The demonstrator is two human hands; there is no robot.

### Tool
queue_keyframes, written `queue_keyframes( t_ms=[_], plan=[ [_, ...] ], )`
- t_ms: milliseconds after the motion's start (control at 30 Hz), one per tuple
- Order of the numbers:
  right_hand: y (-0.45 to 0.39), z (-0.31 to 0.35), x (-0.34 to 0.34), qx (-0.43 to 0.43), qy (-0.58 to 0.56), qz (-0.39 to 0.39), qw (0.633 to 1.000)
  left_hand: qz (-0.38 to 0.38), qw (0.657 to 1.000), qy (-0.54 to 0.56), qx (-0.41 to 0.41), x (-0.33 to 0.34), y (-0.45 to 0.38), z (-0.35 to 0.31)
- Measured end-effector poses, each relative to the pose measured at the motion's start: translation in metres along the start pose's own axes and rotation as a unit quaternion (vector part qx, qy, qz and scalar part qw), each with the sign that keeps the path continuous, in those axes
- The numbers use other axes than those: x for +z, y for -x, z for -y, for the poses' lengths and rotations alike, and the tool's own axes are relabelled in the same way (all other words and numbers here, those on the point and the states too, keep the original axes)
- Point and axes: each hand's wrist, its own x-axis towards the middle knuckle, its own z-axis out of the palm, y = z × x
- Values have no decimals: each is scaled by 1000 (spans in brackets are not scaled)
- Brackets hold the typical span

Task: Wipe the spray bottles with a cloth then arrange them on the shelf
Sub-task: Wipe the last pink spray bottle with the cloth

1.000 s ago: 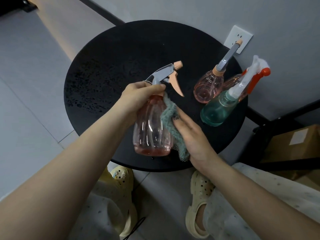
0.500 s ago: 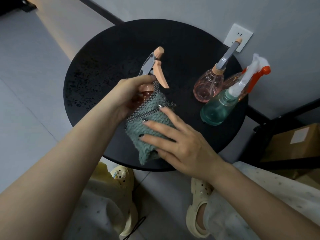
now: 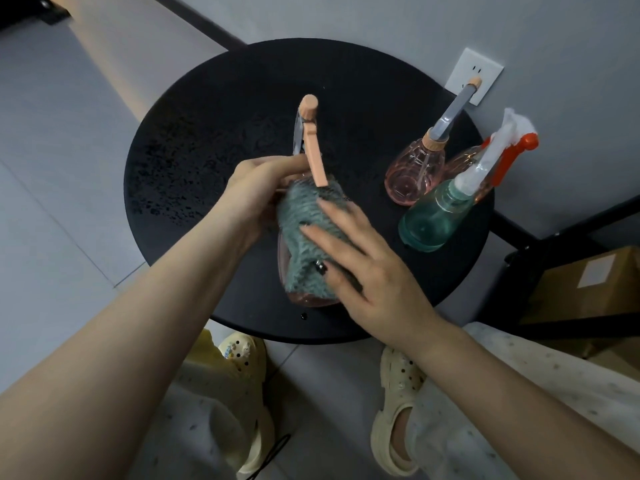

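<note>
This is the wiping step. The left hand (image 3: 256, 188) has a tight grip round the neck of the pink bottle (image 3: 304, 296), holding it up over the round black tabletop (image 3: 194, 161). The right hand (image 3: 370, 271) lies flat with straight fingers, pressing the green cloth (image 3: 308, 230) on the bottle's side. Next, I think the hand should rub the rest of the bottle, then carry it to the shelf. Three more bottles (image 3: 415, 174) stand near the wall, probably not wiped yet.
</note>
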Motion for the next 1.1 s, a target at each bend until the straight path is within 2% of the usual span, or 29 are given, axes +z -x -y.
queue_keyframes(
  t_ms=[67, 167, 267, 367, 467, 533, 600, 667, 733, 800, 933, 1000, 1100],
  plan=[
    [2, 0, -1, -66, 79, 24, 994, -5, 1000, -4, 15, 0, 1, -1],
    [3, 0, 0, -172, 178, 59, 967, -9, 1000, 8, 20, 0, 5, -5],
    [3, -1, -2, -209, 198, 70, 955, 1, 1000, -10, 23, -2, 6, -3],
    [2, 0, -6, -165, 142, 55, 974, 15, 999, -41, 31, -4, 4, -3],
    [1, 0, -5, -45, 27, 26, 998, 35, 996, -69, 34, -3, 5, -3],
    [-2, 1, -5, 30, -47, 6, 998, 44, 994, -91, 32, 0, 7, -4],
    [-3, 3, -5, 62, -93, -8, 994, 46, 994, -93, 30, 1, 10, -5],
    [-2, 5, -4, 60, -91, -3, 994, 41, 995, -90, 32, 0, 10, -6],
    [1, 7, -2, 24, -36, 12, 999, 30, 995, -89, 35, -2, 8, -5],
    [3, 7, -2, -48, 42, 24, 998, 18, 997, -68, 36, -4, 6, -5],
    [5, 9, -4, -190, 156, 71, 967, 4, 995, -87, 41, -9, 7, -8],
    [5, 8, -6, -217, 176, 91, 956, 8, 994, -103, 44, -8, 8, -9],
    [3, 5, -8, -187, 142, 72, 969, 14, 994, -100, 51, -6, 8, -8]
  ],
)
